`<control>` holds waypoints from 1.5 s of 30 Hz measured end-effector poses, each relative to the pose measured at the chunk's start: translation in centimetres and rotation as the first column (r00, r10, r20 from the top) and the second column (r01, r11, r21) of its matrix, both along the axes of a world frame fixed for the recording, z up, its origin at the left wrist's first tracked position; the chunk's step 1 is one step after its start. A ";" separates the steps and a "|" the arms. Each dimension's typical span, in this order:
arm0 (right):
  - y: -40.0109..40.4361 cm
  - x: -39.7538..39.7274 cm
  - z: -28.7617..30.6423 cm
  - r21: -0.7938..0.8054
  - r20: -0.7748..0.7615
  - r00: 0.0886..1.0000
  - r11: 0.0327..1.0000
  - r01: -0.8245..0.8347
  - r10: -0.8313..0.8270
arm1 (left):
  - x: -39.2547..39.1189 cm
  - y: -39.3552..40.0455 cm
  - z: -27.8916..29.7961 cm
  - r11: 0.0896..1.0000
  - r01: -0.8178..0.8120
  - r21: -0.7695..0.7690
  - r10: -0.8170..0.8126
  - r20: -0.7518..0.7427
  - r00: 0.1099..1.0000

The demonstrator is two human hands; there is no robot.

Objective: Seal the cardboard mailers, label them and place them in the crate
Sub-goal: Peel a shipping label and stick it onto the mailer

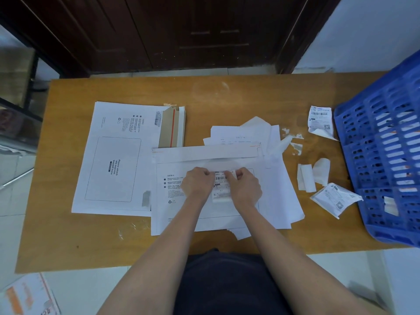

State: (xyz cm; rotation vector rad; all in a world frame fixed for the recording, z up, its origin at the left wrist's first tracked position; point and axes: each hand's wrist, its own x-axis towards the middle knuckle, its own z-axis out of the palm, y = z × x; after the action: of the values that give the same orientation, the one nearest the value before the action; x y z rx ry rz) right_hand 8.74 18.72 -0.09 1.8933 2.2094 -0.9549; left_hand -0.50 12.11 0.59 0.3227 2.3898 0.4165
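A white cardboard mailer (172, 214) lies flat in front of me on the wooden table (227, 92), its flap (204, 151) folded down along the far edge. A small shipping label (221, 178) with a barcode rests over the mailer's middle. My left hand (197, 181) pinches the label's top left corner, while my right hand (245, 186) pinches its top right corner. Both fists sit close together over the mailer. A blue plastic crate (381, 155) stands tilted at the table's right edge.
A stack of white mailers (113, 160) lies to the left, one with its brown flap (171, 127) open. Loose sheets (279, 196) sit under and right of the mailer. Crumpled labels (320, 119) and backing scraps (306, 178) litter the space beside the crate. A printed envelope (27, 296) lies on the floor.
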 end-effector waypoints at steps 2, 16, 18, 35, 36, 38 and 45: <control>0.0 0.0 -0.1 0.001 0.002 1.000 1.000 -0.003 0.003 | 0.0 0.0 -0.1 1.000 0.005 -0.005 -0.005 -0.005 1.000; 2.2 -0.2 -0.1 -0.054 0.190 0.975 0.993 -0.109 0.118 | -0.3 0.4 -0.6 0.991 0.092 -0.093 -0.099 -0.068 0.993; 2.6 0.2 0.2 -0.012 0.265 0.949 0.985 -0.172 0.169 | -0.6 0.3 -0.7 0.986 0.113 -0.123 -0.122 -0.068 0.990; 2.8 -0.6 0.7 -0.038 0.351 0.885 0.949 -0.313 0.306 | -0.5 0.2 -1.3 0.954 0.213 -0.212 -0.244 -0.130 0.961; 2.9 -0.5 0.5 -0.043 0.336 0.899 0.958 -0.284 0.282 | -0.5 0.1 -1.4 0.951 0.218 -0.220 -0.251 -0.137 0.958; 3.3 -0.3 0.1 -0.064 0.288 0.932 0.976 -0.209 0.219 | -0.6 0.2 -1.3 0.952 0.214 -0.221 -0.246 -0.132 0.960; 4.3 0.6 -0.4 -0.174 0.114 0.991 0.983 -0.051 0.071 | -1.1 0.0 -1.1 0.957 0.192 -0.218 -0.216 -0.089 0.972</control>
State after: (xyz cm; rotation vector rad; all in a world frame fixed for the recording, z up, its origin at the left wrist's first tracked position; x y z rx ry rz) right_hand 9.35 23.07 -0.45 1.7492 2.0347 -0.9599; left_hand -1.58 12.08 -0.53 0.5028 2.4509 0.0523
